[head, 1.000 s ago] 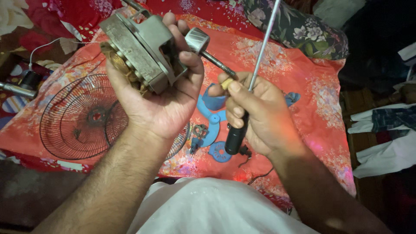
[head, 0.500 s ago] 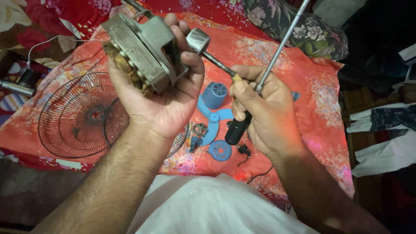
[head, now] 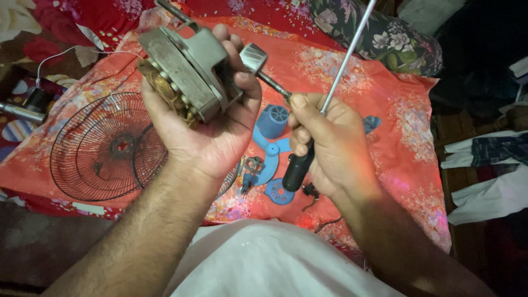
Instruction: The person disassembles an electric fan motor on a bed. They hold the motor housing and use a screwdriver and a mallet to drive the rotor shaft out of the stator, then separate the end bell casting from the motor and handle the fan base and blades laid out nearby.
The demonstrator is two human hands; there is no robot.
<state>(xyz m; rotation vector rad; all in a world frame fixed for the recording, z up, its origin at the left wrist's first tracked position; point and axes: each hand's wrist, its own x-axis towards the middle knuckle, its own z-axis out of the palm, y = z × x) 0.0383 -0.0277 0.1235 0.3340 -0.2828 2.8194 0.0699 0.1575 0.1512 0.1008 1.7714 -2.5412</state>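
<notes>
Seen from above, a person's left hand point(head: 212, 129) is closed around a grey metal fan motor point(head: 184, 74), held up at the upper left of centre. Copper windings show on its left face, and a shaft with a squared metal end point(head: 254, 58) juts out to the right.

The right hand point(head: 324, 146), at centre, is wrapped around the black handle of a long screwdriver point(head: 300, 165); its silver shank point(head: 346, 58) runs up to the top edge, pointing away from the motor.

Below, on an orange floral cloth point(head: 407, 137), lie a round wire fan guard point(head: 107, 146) at left, a blue plastic motor cover point(head: 273, 120) and blue blade pieces point(head: 269, 159) between the hands, plus small loose fittings (too small to identify).

Risks, as a judgement: the heavy motor is held by one hand only and could slip onto the blue parts below. The long shank could swing into something unseen above. The small fittings could roll into cloth folds and be lost.
</notes>
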